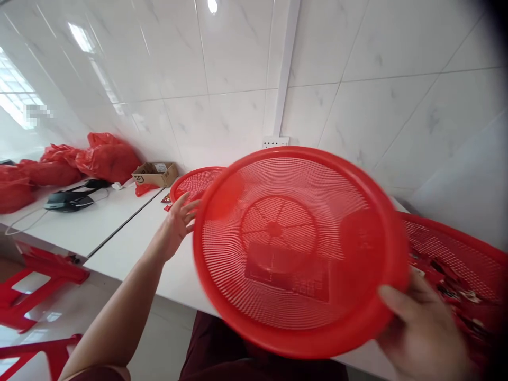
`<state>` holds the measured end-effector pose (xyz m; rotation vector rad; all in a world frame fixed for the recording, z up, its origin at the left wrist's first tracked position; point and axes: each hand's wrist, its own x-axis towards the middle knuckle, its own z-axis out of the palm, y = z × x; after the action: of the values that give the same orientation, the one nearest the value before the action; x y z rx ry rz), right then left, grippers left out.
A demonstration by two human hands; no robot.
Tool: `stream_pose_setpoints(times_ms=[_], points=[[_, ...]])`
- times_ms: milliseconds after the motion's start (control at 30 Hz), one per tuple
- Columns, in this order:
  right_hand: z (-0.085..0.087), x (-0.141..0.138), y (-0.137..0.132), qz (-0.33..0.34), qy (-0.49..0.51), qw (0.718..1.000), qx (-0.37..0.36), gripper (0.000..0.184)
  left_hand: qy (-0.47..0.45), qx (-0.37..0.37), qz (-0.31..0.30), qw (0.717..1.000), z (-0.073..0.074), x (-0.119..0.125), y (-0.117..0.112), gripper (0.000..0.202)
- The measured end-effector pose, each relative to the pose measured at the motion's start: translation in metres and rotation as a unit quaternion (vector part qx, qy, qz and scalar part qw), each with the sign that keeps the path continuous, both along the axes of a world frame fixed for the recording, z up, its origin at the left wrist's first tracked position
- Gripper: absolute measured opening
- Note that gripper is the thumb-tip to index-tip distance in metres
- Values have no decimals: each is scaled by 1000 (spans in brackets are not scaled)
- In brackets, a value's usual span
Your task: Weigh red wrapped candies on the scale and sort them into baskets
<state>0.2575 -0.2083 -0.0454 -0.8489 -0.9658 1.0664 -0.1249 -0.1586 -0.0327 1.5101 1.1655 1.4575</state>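
Note:
A round red plastic mesh basket (pixel 273 228) is held up in front of me, its inside facing me and its floor showing spoke-like ribs. At its lower right rim, my right hand (pixel 420 317) grips with the thumb over the edge; the other fingers are partly hidden behind and a little blurred. My left hand (pixel 178 222) is by the left rim with fingers spread; whether the fingertips touch the rim I cannot tell. Through the mesh a flat rectangular shape with print shows faintly.
On the white table (pixel 178 275), another red basket (pixel 194 180) sits behind my left hand. To the right, a red basket (pixel 456 233) holds small red items. Further left are a cardboard box (pixel 156 173), red plastic bags (pixel 107 159) and a black device (pixel 71 200). Red stools (pixel 51 264) stand below.

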Motion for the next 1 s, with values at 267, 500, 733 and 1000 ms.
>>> stream_pose_setpoints(times_ms=[267, 500, 733, 1000], points=[[-21, -103, -34, 484, 65, 872, -46, 35, -14, -131, 287, 949, 30, -85, -79, 76], [-48, -128, -29, 619, -81, 754, -202, 52, -8, -340, 271, 900, 8, -137, -106, 76], [-65, -128, -22, 565, -49, 789, -236, 66, -67, -278, 326, 901, -18, -163, -91, 79], [-66, -65, -20, 481, -117, 839, -227, 49, -65, -313, 337, 885, -24, -173, -74, 79]])
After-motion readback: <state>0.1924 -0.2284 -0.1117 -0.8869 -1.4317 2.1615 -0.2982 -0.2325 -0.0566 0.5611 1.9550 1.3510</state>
